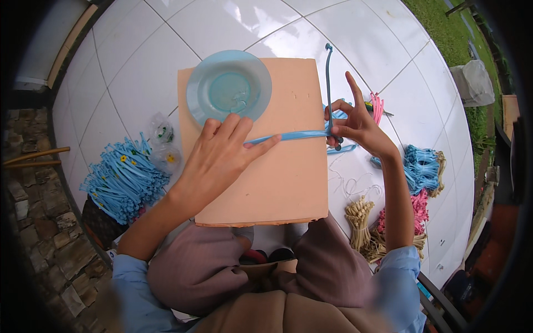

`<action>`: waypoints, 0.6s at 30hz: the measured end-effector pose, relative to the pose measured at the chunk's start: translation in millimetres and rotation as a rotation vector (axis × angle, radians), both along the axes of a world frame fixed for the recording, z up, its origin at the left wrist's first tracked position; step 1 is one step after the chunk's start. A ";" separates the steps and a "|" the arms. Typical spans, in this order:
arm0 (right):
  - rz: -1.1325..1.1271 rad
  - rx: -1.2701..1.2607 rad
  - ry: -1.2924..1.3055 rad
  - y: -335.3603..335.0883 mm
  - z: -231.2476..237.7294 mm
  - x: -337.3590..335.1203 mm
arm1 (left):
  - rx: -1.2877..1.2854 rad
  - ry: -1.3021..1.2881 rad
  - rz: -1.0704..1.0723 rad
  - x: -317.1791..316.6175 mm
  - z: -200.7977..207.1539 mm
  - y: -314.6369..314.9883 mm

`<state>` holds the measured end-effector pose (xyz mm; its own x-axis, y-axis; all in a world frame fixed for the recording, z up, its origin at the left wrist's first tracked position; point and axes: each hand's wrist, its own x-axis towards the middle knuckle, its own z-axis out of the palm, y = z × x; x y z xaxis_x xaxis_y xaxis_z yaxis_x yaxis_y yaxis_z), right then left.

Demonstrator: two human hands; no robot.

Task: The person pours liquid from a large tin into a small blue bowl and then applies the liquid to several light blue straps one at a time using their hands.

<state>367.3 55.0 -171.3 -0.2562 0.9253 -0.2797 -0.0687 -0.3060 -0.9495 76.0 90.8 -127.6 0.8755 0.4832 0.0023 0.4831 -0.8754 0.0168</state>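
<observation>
- Brown top [255, 313] and mauve trousers [194, 266] nearest the camera; board [261, 188] just past the lap, near edge facing the knees.
- Blue strip [305, 135] crosses the board's middle, long axis side to side, right end slightly farther from the near edge. Runs from the left thumb out past the board's right edge.
- Key relation: strip lies between the two hands, its right end in the right-hand grip, visible span heading left from there. Right hand [361, 125] is the nearer to that end.
- Right: just off the right edge, thumb and fingers pinching the strip, index raised toward the far side. Slim dark-blue rod [328, 83] stands at the pinch, crosswise to the strip; can't tell how the two join.
- Left hand [222, 150]: over the board's left part, back up, fingers bent by the bowl [261, 83], thumb out along the strip. Can't tell whether it grips or only presses.
- Bowl sits near the board's far left corner.
- Off the left edge: blue bundle [125, 180]. Off the near right corner: beige bundle [360, 216].
</observation>
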 end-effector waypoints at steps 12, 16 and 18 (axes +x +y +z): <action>0.037 0.066 -0.067 1.7 2.5 1.5 | -0.004 0.043 -0.070 14.6 -0.2 -5.9; 0.029 0.065 -0.108 2.7 2.6 0.5 | 0.062 0.024 -0.045 29.3 -3.8 -16.3; 0.028 0.067 -0.099 3.0 2.2 0.3 | 0.062 0.021 -0.046 30.0 -6.6 -17.2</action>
